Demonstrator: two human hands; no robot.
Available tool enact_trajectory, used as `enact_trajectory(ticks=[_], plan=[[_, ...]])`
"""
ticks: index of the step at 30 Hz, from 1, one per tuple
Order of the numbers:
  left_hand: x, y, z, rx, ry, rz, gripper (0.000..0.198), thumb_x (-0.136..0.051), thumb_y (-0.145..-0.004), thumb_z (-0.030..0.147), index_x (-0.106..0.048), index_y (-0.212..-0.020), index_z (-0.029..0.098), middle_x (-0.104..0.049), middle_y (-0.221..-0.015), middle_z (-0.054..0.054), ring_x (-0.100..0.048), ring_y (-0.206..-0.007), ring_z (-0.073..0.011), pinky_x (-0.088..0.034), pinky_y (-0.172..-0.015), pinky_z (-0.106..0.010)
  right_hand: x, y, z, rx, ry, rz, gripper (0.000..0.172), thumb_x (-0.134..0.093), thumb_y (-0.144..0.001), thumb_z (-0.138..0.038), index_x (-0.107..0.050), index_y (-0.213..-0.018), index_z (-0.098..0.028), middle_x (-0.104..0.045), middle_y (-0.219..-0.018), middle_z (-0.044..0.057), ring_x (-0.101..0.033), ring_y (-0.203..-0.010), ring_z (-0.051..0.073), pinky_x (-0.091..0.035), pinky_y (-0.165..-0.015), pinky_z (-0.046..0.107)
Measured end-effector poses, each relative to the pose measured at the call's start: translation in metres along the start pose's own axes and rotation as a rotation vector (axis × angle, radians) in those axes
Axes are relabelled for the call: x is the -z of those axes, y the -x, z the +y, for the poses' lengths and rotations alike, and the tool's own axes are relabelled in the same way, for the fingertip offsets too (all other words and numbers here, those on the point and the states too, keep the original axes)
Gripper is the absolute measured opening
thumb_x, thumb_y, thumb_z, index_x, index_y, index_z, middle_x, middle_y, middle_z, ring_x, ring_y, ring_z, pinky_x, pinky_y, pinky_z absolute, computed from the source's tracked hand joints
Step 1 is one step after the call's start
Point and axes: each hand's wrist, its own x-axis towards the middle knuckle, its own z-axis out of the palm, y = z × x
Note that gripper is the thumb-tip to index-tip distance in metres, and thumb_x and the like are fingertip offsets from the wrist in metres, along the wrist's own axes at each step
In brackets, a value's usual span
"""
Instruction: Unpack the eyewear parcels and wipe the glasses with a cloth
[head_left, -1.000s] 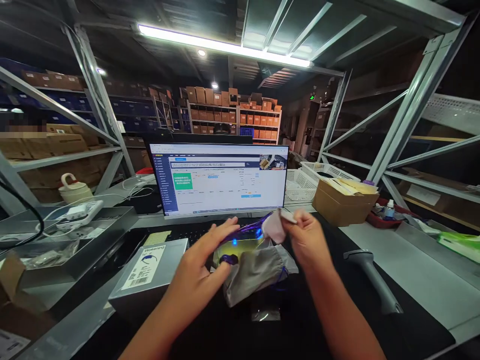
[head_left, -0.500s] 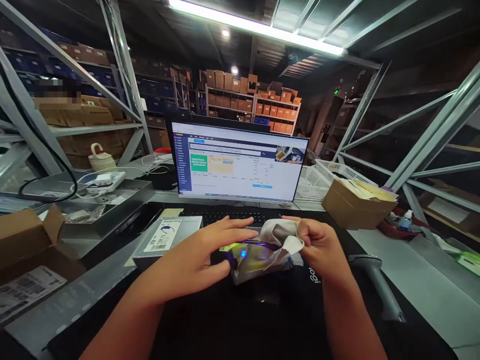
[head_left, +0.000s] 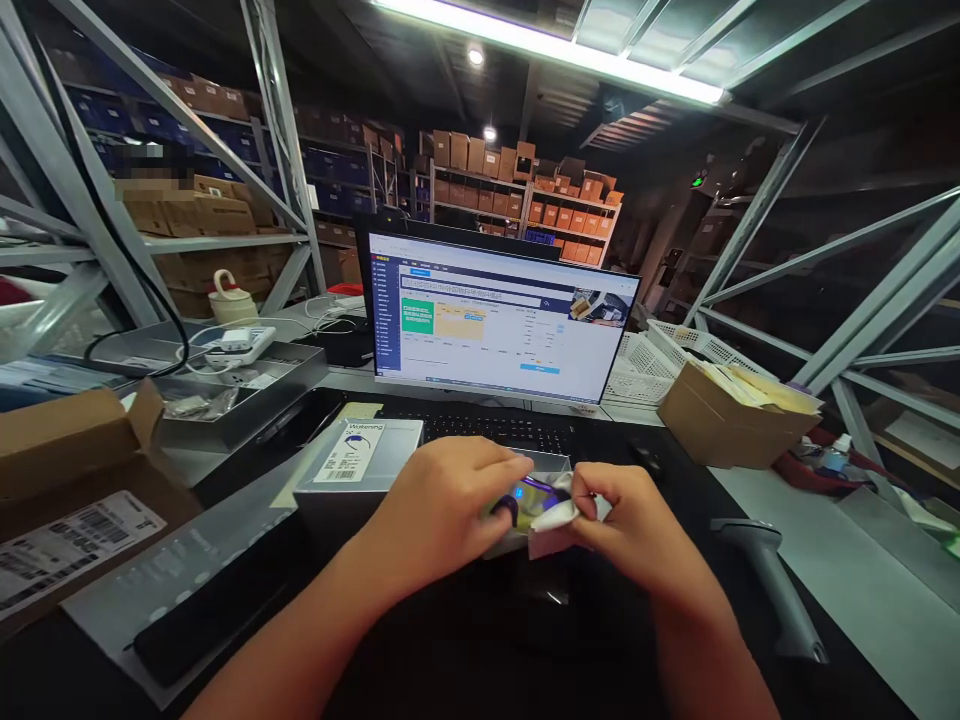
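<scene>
A pair of sunglasses [head_left: 538, 497] with yellow-purple mirrored lenses lies between my hands, low in front of the keyboard. My left hand [head_left: 457, 495] is closed around its left end, fingers above and thumb below. In a pinch, my right hand [head_left: 634, 515] holds a soft white cloth or pouch [head_left: 553, 516] against the right end of the glasses. Beneath them a pale box or tray [head_left: 510, 545] shows only in part, the rest hidden by my hands. Beside my left hand is a grey box [head_left: 397, 450] with a white label [head_left: 350, 453] reading "Wakening".
A monitor [head_left: 495, 330] and keyboard [head_left: 480, 425] stand behind my hands. At right are a barcode scanner [head_left: 772, 580], a mouse [head_left: 645, 458] and a carton of papers [head_left: 735, 415]. An open carton [head_left: 75, 500] and a metal tray [head_left: 247, 410] are at left.
My left hand has moved from spread fingers to a grip on the glasses. The cloth has been drawn down over their right end by my right hand. The view has shifted slightly left.
</scene>
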Motion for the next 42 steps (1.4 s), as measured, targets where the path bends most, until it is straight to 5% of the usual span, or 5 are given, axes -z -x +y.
enact_trajectory(ticks=[6, 14, 24, 33, 42], plan=[[-0.016, -0.001, 0.005, -0.219, -0.060, 0.070, 0.028, -0.052, -0.081, 0.004, -0.066, -0.102, 0.014, -0.077, -0.098, -0.008, -0.073, -0.088, -0.0209, -0.061, -0.089, -0.040, -0.043, 0.000, -0.021, 0.201, 0.213, 0.391, 0.030, -0.054, -0.072, -0.004, -0.032, -0.061, -0.021, -0.037, -0.055, -0.006, -0.029, -0.055, 0.011, -0.021, -0.058, 0.028], [0.002, -0.001, -0.001, -0.117, 0.159, 0.155, 0.034, -0.064, -0.074, 0.012, -0.070, -0.106, 0.021, -0.079, -0.099, -0.003, -0.075, -0.085, -0.0183, -0.060, -0.074, -0.028, 0.023, 0.000, 0.010, 0.154, -0.298, -0.252, 0.033, -0.056, -0.068, -0.005, -0.030, -0.056, -0.021, -0.032, -0.053, -0.008, -0.026, -0.052, 0.008, -0.022, -0.050, 0.023], [-0.022, 0.001, 0.003, -0.155, 0.084, 0.058, 0.033, -0.054, -0.068, 0.003, -0.070, -0.093, 0.018, -0.077, -0.089, -0.004, -0.073, -0.075, -0.0206, -0.059, -0.069, -0.033, -0.023, -0.001, -0.018, 0.048, 0.024, 0.073, 0.035, -0.055, -0.073, -0.006, -0.026, -0.063, -0.022, -0.032, -0.056, -0.007, -0.024, -0.054, 0.010, -0.018, -0.052, 0.026], [0.000, -0.001, -0.005, -0.038, 0.263, 0.120, 0.037, -0.064, -0.074, 0.013, -0.074, -0.108, 0.022, -0.079, -0.098, -0.003, -0.075, -0.083, -0.0171, -0.059, -0.072, -0.026, 0.028, -0.003, 0.020, 0.136, -0.346, -0.341, 0.031, -0.053, -0.063, -0.003, -0.030, -0.056, -0.022, -0.032, -0.054, -0.008, -0.028, -0.053, 0.008, -0.023, -0.051, 0.023], [-0.022, 0.002, 0.005, -0.193, 0.093, 0.094, 0.035, -0.056, -0.070, 0.007, -0.070, -0.100, 0.018, -0.078, -0.101, -0.005, -0.075, -0.085, -0.0204, -0.062, -0.084, -0.035, -0.019, 0.003, -0.019, 0.011, -0.084, 0.091, 0.032, -0.054, -0.071, -0.004, -0.029, -0.060, -0.021, -0.033, -0.055, -0.008, -0.026, -0.055, 0.008, -0.020, -0.051, 0.024]])
